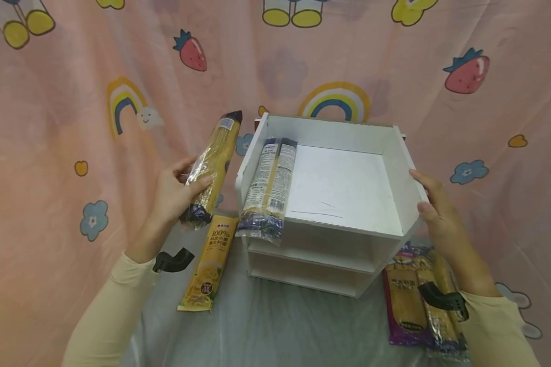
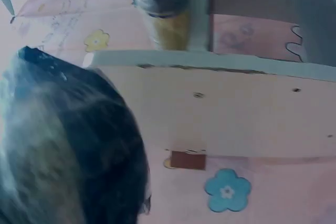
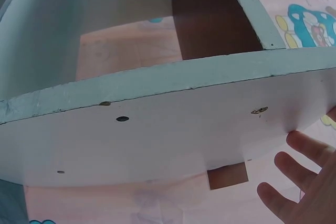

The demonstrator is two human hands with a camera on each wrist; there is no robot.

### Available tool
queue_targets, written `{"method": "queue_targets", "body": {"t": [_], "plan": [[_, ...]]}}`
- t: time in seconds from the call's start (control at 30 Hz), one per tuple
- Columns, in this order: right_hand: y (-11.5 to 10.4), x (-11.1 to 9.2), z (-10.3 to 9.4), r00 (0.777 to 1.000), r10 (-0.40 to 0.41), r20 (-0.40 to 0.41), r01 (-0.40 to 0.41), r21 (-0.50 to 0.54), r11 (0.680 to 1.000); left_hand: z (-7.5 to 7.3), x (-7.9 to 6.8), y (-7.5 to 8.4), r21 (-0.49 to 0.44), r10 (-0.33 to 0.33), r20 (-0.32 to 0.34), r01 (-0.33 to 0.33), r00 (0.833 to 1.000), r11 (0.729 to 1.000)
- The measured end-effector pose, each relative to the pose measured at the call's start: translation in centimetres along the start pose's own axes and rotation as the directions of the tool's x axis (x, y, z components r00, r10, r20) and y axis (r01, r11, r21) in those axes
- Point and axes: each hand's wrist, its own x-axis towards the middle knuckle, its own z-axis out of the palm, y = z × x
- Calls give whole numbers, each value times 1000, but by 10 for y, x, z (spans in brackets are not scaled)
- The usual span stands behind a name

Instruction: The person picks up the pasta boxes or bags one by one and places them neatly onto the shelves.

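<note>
My left hand (image 1: 172, 191) grips a clear-wrapped pack of spaghetti (image 1: 216, 158) with dark ends, held tilted in the air left of the white shelf unit (image 1: 340, 188). In the left wrist view, the blurred dark end of the spaghetti pack (image 2: 79, 145) fills the lower left. Printed, clear-wrapped spaghetti (image 1: 268, 186) lies along the left wall of the shelf's top tray; I cannot tell whether it is one pack or two. My right hand (image 1: 445, 219) is at the shelf's right side panel, and in the right wrist view its extended fingers (image 3: 304, 171) touch that panel (image 3: 178, 135).
A yellow pasta pack (image 1: 208, 265) lies on the grey cloth (image 1: 303, 326), left of the shelf. Several pasta packs (image 1: 406, 300), one with purple edging, lie to its right under my right forearm. Lower compartments (image 1: 312, 247) face me. A patterned pink curtain (image 1: 239, 61) hangs behind.
</note>
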Motion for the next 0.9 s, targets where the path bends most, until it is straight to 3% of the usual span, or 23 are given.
{"method": "queue_targets", "body": {"t": [0.27, 0.47, 0.67, 0.9], "plan": [[4, 2, 3, 999, -41, 8, 41, 12, 999, -3, -3, 38, -108, 19, -3, -20, 1000, 994], [6, 2, 1, 997, -76, -8, 76, 28, 997, 13, 0, 66, -277, 53, 35, -41, 998, 960], [6, 1, 1, 999, -33, 3, 33, 32, 999, 35, 0, 86, -281, 75, 75, -51, 994, 958], [5, 1, 1, 999, -40, 5, 40, 13, 999, 63, -3, 99, -202, 89, 96, -69, 991, 977]]}}
